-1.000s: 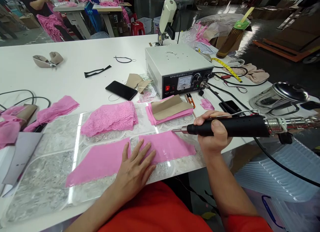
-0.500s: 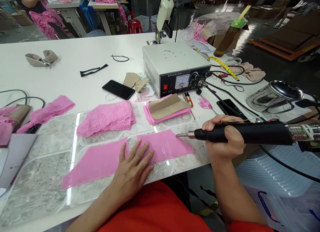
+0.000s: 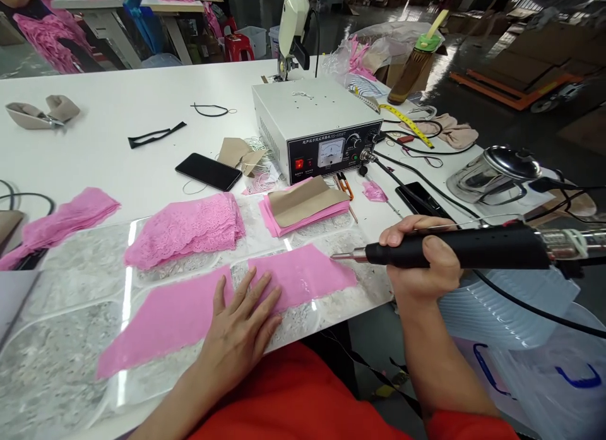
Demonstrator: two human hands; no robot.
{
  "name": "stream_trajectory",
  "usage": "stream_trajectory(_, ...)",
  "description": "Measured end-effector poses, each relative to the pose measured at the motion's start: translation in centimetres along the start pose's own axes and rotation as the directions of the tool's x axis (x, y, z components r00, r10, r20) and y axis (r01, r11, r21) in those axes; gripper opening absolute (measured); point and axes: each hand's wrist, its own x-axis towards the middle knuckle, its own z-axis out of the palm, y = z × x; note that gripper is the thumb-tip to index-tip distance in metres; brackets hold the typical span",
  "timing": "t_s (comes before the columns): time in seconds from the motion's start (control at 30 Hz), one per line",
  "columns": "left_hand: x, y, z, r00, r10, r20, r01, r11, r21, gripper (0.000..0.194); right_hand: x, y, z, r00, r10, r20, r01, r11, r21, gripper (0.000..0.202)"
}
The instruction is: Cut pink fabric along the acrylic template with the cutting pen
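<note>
My left hand (image 3: pixel 239 329) lies flat with spread fingers across the inner ends of two pink fabric pieces. One piece (image 3: pixel 161 320) stretches to the left, the other piece (image 3: pixel 303 276) to the right. Wrapped around a black handheld ultrasonic welder (image 3: pixel 492 247) is my right hand (image 3: pixel 423 263). The welder's narrow metal tip is at the slanted right edge of the right piece; whether it presses on the cloth I cannot tell. Behind the pieces lie a stack of pink lace fabric (image 3: pixel 189 228) and a pink stack topped by a beige piece (image 3: pixel 305 200).
The welder's control box (image 3: pixel 317 118), its switch lit red, stands at the back with cables running right. A phone (image 3: pixel 208 172), orange-handled tool (image 3: pixel 345 186), steel pot (image 3: pixel 495 175) and brown bottle (image 3: pixel 409 74) are on the table. Plastic bins (image 3: pixel 506 307) stand below right.
My view has turned slightly right, so the table's things sit further left. The welder tip has slid a little along the slanted edge toward the right corner. My left hand stays on the fabric.
</note>
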Motion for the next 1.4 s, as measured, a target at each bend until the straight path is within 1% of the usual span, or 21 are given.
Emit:
stream_trajectory(0.07, 0.0, 0.0, 0.0, 1.000, -0.020, 0.008, 0.021, 1.000, -0.017, 0.033, 0.0, -0.4, -0.6, 1.000, 0.015, 0.007, -0.015, 1.000, 0.002, 0.011)
stream_trajectory(0.17, 0.0, 0.0, 0.0, 1.000, -0.009, 0.011, 0.009, 1.000, -0.010, 0.032, -0.2, -0.8, -1.1, 0.999, 0.030, 0.026, -0.029, 1.000, -0.002, 0.011)
stream_trajectory(0.33, 0.0, 0.1, 0.1, 0.999, -0.043, 0.010, 0.044, 0.998, -0.043, 0.033, -0.5, -0.6, -0.9, 0.999, 0.017, 0.042, -0.016, 1.000, -0.009, 0.010)
stream_trajectory(0.53, 0.1, -0.1, 0.0, 1.000, -0.002, -0.002, 0.002, 1.000, -0.010, 0.031, -0.4, -0.5, -0.5, 0.997, -0.008, 0.075, 0.010, 0.999, -0.033, 0.007)
stream_trajectory(0.63, 0.1, -0.2, -0.1, 1.000, 0.025, -0.002, -0.025, 1.000, 0.014, 0.031, -0.2, -0.8, -0.7, 0.998, -0.005, 0.061, 0.007, 0.999, -0.033, 0.009)
stream_trajectory(0.8, 0.1, -0.2, 0.0, 0.999, 0.037, -0.014, -0.037, 0.999, 0.022, 0.031, -0.1, -1.9, -2.0, 1.000, 0.010, 0.027, -0.009, 0.999, -0.034, 0.012)
stream_trajectory(0.97, 0.1, -0.3, 0.0, 0.999, 0.043, -0.006, -0.043, 0.999, 0.033, 0.031, -0.2, -2.7, -3.6, 0.996, 0.065, 0.055, -0.062, 0.997, -0.055, 0.012)
stream_trajectory(1.07, 0.2, -0.3, 0.0, 0.999, 0.049, -0.006, -0.049, 0.998, 0.040, 0.031, -0.2, -2.8, -4.1, 0.995, 0.057, 0.079, -0.052, 0.997, -0.064, 0.013)
stream_trajectory(1.2, 0.2, -0.2, -0.1, 0.999, 0.046, -0.007, -0.046, 0.998, 0.041, 0.030, -0.1, -2.8, -4.1, 0.998, 0.035, 0.061, -0.031, 0.997, -0.066, 0.013)
stream_trajectory(1.4, 0.2, 0.0, 0.0, 1.000, 0.012, -0.011, -0.012, 1.000, 0.006, 0.031, 0.0, -2.6, -3.7, 0.999, 0.022, 0.036, -0.020, 0.999, -0.034, 0.013)
